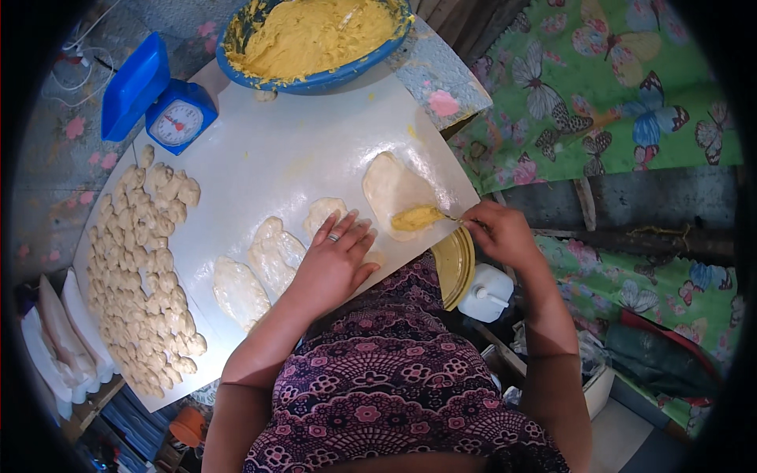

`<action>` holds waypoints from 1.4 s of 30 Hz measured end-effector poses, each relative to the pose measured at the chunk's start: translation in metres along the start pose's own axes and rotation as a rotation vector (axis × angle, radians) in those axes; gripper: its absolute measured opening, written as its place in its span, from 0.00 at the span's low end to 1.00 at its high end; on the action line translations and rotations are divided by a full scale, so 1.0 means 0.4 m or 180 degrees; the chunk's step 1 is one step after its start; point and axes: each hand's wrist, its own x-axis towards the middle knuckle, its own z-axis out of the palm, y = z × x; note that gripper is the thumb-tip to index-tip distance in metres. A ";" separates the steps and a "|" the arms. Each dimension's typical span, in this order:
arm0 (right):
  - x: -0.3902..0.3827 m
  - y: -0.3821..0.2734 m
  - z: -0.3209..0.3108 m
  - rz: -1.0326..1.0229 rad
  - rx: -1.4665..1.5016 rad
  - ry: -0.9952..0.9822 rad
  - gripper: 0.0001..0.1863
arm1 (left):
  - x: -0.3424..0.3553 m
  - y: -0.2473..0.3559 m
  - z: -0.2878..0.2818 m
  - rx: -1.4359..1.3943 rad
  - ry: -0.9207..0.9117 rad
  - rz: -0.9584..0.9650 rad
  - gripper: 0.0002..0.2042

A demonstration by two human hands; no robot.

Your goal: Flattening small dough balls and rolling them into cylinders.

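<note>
A purple-and-pink patterned garment [378, 378] is nearest, just below the two hands. The right hand [493, 230] pinches the thin handle of a utensil [448, 217] between thumb and fingers. Well beyond that grip, toward the far left, a blue basin [331, 83] holds a large, rough mass of yellow mixture [315, 43]. Close below the grip are a round yellow vessel or lid [449, 276], which I cannot tell apart, and a white jug [485, 293].

Farther left of the basin stands a blue scale [180, 118] with a tilted tray. Well left of the grip, many small dough lumps [142, 292] crowd the white board [268, 158]. Between, the left hand [337, 254] lies palm down, fingers a little spread, partly blocking the view of the flattened dough pieces [276, 251] beside it.

Just left of the grip is the dough sheet [390, 185]: pale, glossy, thin and roughly oval, with a smooth mound of yellow filling [416, 217] over its near end, at the utensil's tip.
</note>
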 end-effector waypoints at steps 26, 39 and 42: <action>0.661 -0.189 -0.119 -0.0803 -0.0748 0.0889 0.10 | -0.066 -0.036 -0.056 -0.0049 0.0536 -0.0309 0.22; 0.874 -0.274 0.036 -0.0812 -0.1523 -0.0499 0.15 | -0.139 -0.062 -0.070 -0.0214 0.0771 -0.0783 0.22; 0.878 -0.267 0.027 -0.0570 -0.1944 -0.0390 0.16 | -0.134 -0.063 -0.079 -0.0158 0.0791 -0.0719 0.21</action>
